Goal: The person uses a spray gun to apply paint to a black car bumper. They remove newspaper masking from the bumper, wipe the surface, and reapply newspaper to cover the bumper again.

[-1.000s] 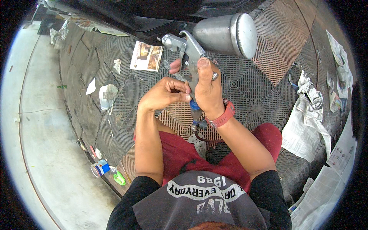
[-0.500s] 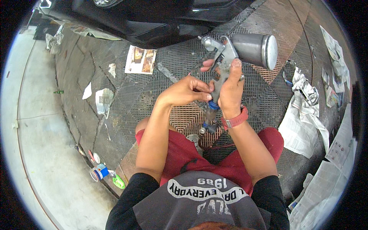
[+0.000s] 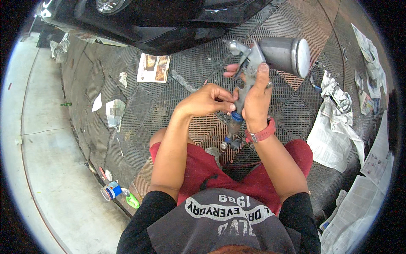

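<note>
A metal spray gun [image 3: 249, 70] with a large grey cylindrical cup [image 3: 281, 55] is held tilted in front of me. My right hand [image 3: 257, 99], with a red watch at the wrist, is wrapped round its handle. Some of its fingertips show by the trigger. From the other side my left hand [image 3: 207, 100] brings thumb and fingers together in a pinch at the lower edge of the handle; any small part between them is hidden. Below the handle hangs a blue-ringed fitting [image 3: 236, 117] with a small valve [image 3: 227, 143] at its end.
A black car bumper [image 3: 169, 25] fills the far side. Crumpled newspaper [image 3: 332, 131] lies on the grated floor [image 3: 287, 114] at right, and a printed sheet [image 3: 153, 67] near the bumper. At lower left are a blue tin can [image 3: 111, 190] and a bright green object [image 3: 133, 200].
The spray gun and both hands have shifted very slightly to the right. The left hand's pinch stays at the handle, and the right hand keeps its grip.
</note>
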A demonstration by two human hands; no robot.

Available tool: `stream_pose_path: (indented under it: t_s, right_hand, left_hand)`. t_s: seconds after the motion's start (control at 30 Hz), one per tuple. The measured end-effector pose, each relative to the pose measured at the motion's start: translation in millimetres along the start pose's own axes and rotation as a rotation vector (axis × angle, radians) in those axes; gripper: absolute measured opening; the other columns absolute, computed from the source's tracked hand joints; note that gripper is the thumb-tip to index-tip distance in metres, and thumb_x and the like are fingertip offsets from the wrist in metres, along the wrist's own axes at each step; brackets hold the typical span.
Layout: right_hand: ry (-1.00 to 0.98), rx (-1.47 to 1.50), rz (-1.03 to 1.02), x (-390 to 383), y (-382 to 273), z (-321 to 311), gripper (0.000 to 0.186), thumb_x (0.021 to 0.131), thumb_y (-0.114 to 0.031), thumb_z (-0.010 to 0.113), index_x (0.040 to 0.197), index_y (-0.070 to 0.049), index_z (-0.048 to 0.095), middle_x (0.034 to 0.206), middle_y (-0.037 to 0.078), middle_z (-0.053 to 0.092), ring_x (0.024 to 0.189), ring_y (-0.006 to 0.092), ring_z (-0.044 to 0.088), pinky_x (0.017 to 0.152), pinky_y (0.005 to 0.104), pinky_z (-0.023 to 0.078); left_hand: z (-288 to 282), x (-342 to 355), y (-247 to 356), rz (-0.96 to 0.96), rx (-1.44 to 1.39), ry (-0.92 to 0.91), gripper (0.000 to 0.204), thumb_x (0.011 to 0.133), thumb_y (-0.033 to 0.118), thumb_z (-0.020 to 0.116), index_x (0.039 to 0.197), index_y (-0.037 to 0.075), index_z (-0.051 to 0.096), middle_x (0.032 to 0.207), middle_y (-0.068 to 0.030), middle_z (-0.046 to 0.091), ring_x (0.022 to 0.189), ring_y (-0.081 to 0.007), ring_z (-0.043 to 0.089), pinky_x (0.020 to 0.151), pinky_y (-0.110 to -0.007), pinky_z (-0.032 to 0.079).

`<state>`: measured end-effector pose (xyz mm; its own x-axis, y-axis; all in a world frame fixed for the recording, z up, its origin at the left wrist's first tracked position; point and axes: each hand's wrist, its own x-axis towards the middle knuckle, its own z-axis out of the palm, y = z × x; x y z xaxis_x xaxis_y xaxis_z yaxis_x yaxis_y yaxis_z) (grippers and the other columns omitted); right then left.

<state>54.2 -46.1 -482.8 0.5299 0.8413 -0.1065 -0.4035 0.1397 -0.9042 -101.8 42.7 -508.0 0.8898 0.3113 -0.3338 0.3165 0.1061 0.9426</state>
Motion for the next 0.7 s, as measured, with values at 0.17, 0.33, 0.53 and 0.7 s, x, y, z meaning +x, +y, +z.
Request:
stream_pose_path:
  t_s: [0.17, 0.33, 0.53, 0.7]
  right_hand:
    - [-0.148, -0.020, -0.069, -4.1, 1.7, 34.5, 0.071, 0.115, -0.059, 0.032, 0.123, 0.003, 0.066, 0.103, 0.014, 0.075, 0.091, 0.0195, 0.073, 0.066, 0.0302, 0.058]
    - [-0.307, 0.052, -0.130, -10.4, 1.9, 69.2, 0.061, 0.116, -0.051, 0.040, 0.130, 0.003, 0.064, 0.104, 0.012, 0.076, 0.093, 0.0177, 0.071, 0.087, 0.0352, 0.058]
    - [-0.376, 0.084, -0.187, -8.3, 4.3, 83.0, 0.066, 0.116, -0.052, 0.038, 0.120, 0.005, 0.070, 0.104, 0.013, 0.075, 0.094, 0.0195, 0.072, 0.086, 0.0347, 0.059]
    - [-0.231, -0.057, -0.148, -1.5, 10.3, 62.0, 0.069, 0.116, -0.055, 0.032, 0.118, 0.003, 0.070, 0.104, 0.013, 0.076, 0.092, 0.0199, 0.073, 0.076, 0.0330, 0.058]
  left_hand:
    - [-21.3, -35.6, 9.3, -0.023, -0.006, 0.051, 0.014, 0.096, 0.005, 0.079, 0.106, -0.005, 0.076, 0.095, 0.0016, 0.076, 0.091, -0.0055, 0.064, 0.087, -0.027, 0.055]
    - [-38.5, -74.9, 9.1, -0.066, -0.018, 0.147, 0.009, 0.094, 0.003, 0.080, 0.095, -0.002, 0.072, 0.091, 0.0033, 0.072, 0.087, -0.0039, 0.063, 0.083, -0.025, 0.054]
    - [-45.1, -86.2, 5.1, -0.049, -0.050, 0.230, 0.008, 0.094, 0.002, 0.081, 0.096, 0.000, 0.073, 0.091, 0.0028, 0.072, 0.086, -0.0051, 0.065, 0.080, -0.025, 0.054]
    - [-33.5, -60.7, 0.4, -0.034, -0.118, 0.176, 0.012, 0.096, 0.006, 0.081, 0.100, -0.003, 0.075, 0.096, 0.0005, 0.076, 0.089, -0.0055, 0.065, 0.082, -0.026, 0.055]
